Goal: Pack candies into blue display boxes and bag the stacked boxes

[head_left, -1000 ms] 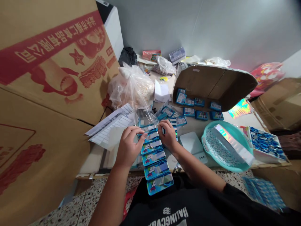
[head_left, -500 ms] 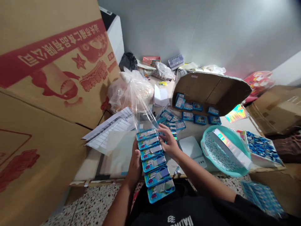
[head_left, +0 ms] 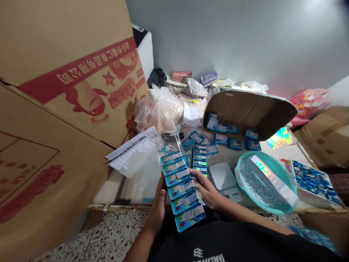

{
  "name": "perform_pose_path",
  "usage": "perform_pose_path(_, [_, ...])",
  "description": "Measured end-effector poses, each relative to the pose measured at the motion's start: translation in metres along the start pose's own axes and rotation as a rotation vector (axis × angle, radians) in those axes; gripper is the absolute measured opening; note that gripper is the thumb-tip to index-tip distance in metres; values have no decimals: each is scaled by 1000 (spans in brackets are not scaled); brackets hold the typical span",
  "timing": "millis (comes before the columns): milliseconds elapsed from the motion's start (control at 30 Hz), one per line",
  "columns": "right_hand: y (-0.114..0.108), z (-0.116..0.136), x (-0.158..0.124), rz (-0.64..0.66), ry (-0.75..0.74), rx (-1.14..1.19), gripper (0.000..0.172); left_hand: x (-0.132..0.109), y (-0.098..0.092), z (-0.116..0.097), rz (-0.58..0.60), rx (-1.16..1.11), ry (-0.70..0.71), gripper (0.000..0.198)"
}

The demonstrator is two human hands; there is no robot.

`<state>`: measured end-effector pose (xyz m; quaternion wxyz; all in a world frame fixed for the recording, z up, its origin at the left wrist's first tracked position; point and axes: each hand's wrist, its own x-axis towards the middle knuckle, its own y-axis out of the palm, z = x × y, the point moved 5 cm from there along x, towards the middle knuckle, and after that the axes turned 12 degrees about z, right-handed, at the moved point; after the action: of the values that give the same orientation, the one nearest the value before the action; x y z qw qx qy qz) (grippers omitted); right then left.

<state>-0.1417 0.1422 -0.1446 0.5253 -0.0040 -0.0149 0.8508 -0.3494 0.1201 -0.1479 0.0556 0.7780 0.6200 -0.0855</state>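
Note:
A clear plastic bag holding a column of blue tins (head_left: 180, 190) with printed labels lies tilted in front of my body. My left hand (head_left: 159, 203) grips its left side, thumb up along the edge. On the right side, my right hand (head_left: 204, 187) holds the same bag, its fingers partly behind the tins. The bag's transparent top end (head_left: 167, 142) stretches past the tins toward the table. Just beyond my right hand lies another row of blue tins (head_left: 200, 158).
An open carton (head_left: 251, 105) stands behind loose blue tins (head_left: 235, 143). A small white scale (head_left: 223, 178) sits beside a turquoise basin (head_left: 238, 173) of small pale pieces. To the right is a tray of blue items (head_left: 313, 180). A large cardboard box (head_left: 89, 120) rises at left.
My right hand has slid down along the bag's right side, from near its top end to the middle tins. The left hand keeps its hold. The camera view has shifted slightly left.

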Motion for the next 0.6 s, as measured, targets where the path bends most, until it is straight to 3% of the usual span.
perform_pose_path(100, [-10,-5,23,-151,-9,-99,37,22,-13,-7,-29,-46,-32,64])
perform_pose_path(200, [-17,-5,47,-261,-119,-284,31,37,-18,-12,-73,21,50,51])
perform_pose_path(300, [-23,-4,62,-302,-201,-391,32,39,-19,-10,-173,166,158,32])
perform_pose_path(433, [-32,8,70,-377,-258,-518,33,39,-21,-3,-224,282,191,23])
perform_pose_path(600, [-31,28,79,-452,-275,-565,11,47,-27,-10,-241,429,258,17])
